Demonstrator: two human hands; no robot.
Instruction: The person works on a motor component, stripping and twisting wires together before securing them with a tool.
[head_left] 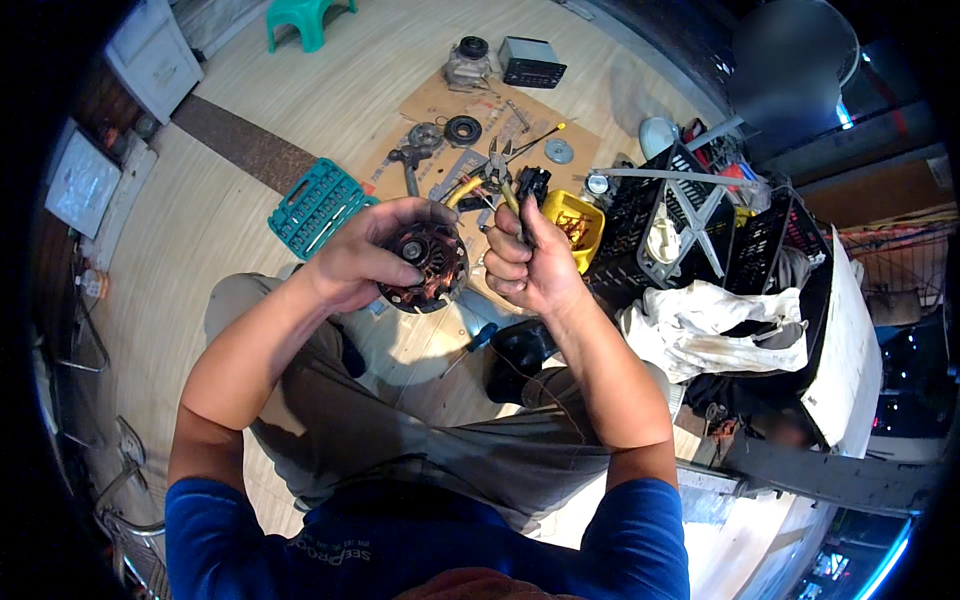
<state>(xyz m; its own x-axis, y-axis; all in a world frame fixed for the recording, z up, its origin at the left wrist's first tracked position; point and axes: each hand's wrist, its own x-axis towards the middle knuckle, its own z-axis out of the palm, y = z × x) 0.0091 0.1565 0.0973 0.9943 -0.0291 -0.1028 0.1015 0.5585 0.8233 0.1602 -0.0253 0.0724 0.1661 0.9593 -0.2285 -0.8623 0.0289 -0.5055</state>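
Note:
My left hand grips a round, dirty alternator part with copper windings showing inside its metal rim. The thumb presses on its face. Close by on the right, my right hand is closed with its fingers curled. A black plastic part sticks up between its thumb and fingers. Beside it are yellow-handled pliers, jaws upward and handles spread. One handle runs into the right hand's fingers, and the other reaches toward the left hand's fingertips. Both hands are above my lap, apart from each other.
Cardboard on the floor ahead carries a pulley and other metal parts. To the left lies a green socket set. A yellow bin, black crates and a white cloth are on the right. A screwdriver lies near my shoe.

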